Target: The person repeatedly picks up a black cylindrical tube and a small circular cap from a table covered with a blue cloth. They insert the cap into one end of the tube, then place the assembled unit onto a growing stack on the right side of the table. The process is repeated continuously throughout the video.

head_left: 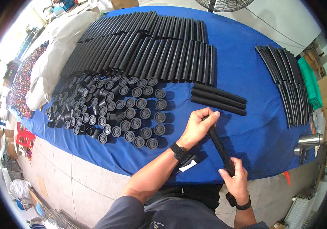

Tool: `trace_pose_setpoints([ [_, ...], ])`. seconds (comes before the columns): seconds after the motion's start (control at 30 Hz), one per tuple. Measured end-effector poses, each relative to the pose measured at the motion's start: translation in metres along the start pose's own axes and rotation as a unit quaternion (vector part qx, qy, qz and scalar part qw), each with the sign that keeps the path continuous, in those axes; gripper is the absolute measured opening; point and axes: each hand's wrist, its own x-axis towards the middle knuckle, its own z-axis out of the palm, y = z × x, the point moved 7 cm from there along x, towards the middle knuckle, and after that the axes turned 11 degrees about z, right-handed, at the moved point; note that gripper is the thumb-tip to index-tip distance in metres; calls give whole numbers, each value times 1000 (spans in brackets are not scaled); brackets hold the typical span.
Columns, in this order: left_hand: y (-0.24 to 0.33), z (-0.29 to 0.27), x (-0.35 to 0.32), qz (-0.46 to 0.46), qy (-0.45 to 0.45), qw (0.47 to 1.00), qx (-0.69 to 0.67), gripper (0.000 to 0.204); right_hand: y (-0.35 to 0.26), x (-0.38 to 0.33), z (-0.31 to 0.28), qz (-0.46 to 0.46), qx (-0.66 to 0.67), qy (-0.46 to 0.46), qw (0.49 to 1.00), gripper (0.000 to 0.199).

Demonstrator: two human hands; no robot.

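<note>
A black tube (220,147) slants between my two hands over the near edge of the blue cloth. My left hand (201,124) is closed around its upper end, thumb lying along the top. Around the lower end, near the table edge, the fingers of my right hand (236,178) are wrapped. Just beyond my left hand three loose black tubes (218,99) lie side by side. Left of that hand stand several round black caps (136,123) with ringed tops, some upright and some tipped over.
Two long rows of black tubes (167,57) cover the far part of the blue tablecloth (243,72). More thin tubes (285,84) lie at the right, beside a green crate (310,82). A metal cylinder (310,139) sits near the right edge. White sheeting (53,65) lies at the left.
</note>
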Motion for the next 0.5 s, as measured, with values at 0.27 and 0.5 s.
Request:
trace_pose_setpoints([
  [0.27, 15, 12, -3, -27, -48, 998, -18, 26, 26, -26, 20, 346, 430, -210, 807, 26],
  [0.5, 18, 3, -2, 2, -11, 999, 42, 30, 3, -8, 6, 132, 50, -49, 989, 32],
])
